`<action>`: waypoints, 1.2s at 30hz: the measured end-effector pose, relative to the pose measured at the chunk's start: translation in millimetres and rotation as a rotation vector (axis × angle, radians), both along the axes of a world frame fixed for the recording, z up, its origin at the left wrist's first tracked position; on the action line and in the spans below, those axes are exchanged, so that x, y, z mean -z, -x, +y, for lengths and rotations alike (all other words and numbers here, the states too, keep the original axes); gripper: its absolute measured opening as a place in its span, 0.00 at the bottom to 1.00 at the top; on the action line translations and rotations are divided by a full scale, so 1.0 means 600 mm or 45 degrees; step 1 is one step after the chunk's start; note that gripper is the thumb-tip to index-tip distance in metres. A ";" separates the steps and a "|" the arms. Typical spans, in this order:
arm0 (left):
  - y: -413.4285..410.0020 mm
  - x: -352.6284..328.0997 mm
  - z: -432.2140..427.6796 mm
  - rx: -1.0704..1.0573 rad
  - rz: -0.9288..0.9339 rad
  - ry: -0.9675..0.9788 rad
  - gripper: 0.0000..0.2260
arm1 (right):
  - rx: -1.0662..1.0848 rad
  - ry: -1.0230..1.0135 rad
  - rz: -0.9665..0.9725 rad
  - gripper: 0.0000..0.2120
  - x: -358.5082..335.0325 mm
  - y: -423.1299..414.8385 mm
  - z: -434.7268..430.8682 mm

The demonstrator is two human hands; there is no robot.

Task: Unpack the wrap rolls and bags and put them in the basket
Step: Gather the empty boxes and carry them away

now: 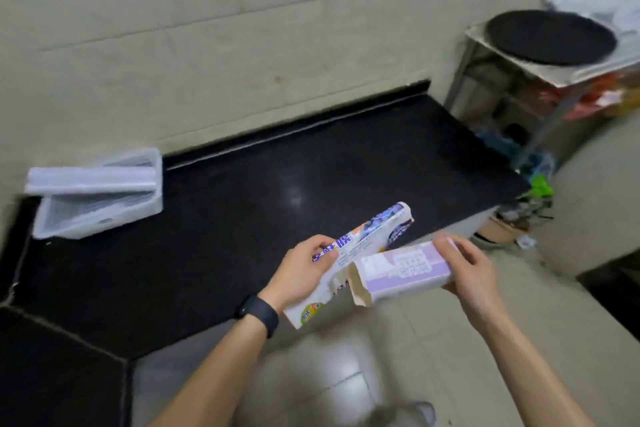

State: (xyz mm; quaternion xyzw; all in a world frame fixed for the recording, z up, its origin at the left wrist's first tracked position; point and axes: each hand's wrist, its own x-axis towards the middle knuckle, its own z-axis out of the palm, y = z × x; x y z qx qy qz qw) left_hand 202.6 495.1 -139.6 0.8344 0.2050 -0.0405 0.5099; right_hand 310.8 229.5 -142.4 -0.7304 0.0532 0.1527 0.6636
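The left hand (304, 270) grips a white wrap box (367, 239) with blue Chinese characters. The right hand (467, 267) grips a lavender box (405, 270), its print blurred. Two rolls (90, 178) lie across the clear basket (104, 218) on the worktop (277, 184).

The desk (242, 211) is finished in glossy black. The basket (104, 222) is seen in translucent white, and the wrap rolls (90, 178) lying in it in milky white. The long box (360, 243) is printed white, with blue characters, a dark blue picture, an orange patch and a round green-and-yellow badge. The short box (408, 270) is coloured pale lilac and white, with a panel of grey print; its torn flap (360, 288) is shown in raw brown. A black wristband (258, 315) is worn. The wall (242, 28) is tiled in cream, the floor (398, 357) in pale beige. A black round pan (550, 36) is set on a silver rack (478, 33), under which red-orange packets (595, 97) are seen.
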 end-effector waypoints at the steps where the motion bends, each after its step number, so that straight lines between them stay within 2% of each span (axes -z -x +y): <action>1: -0.041 -0.004 -0.036 0.057 -0.009 0.005 0.04 | 0.122 -0.030 0.032 0.09 0.006 -0.017 -0.058; 8: -0.307 -0.019 -0.338 0.439 -0.053 0.013 0.05 | 0.920 -0.281 0.154 0.08 0.042 -0.082 -0.429; 14: -0.444 -0.007 -0.626 0.747 -0.018 0.079 0.06 | 1.494 -0.500 0.271 0.11 0.067 -0.050 -0.655; 19: -0.514 0.027 -0.826 0.989 0.044 0.108 0.06 | 1.739 -0.738 0.352 0.08 0.099 0.001 -0.769; 23: -0.557 0.071 -0.985 1.129 0.277 0.213 0.05 | 1.866 -0.889 0.360 0.13 0.139 0.034 -0.846; 25: -0.573 0.099 -1.058 1.176 0.428 0.256 0.08 | 1.896 -0.960 0.403 0.13 0.155 0.040 -0.881; 30: -0.617 0.172 -1.234 1.311 0.717 0.242 0.14 | 2.076 -0.907 0.519 0.12 0.206 0.030 -0.971; 34: -0.638 0.227 -1.368 1.470 0.734 0.054 0.12 | 2.188 -0.767 0.793 0.11 0.234 0.030 -1.040; 36: -0.644 0.254 -1.434 1.560 0.728 -0.073 0.10 | 2.218 -0.748 0.883 0.15 0.243 0.031 -1.078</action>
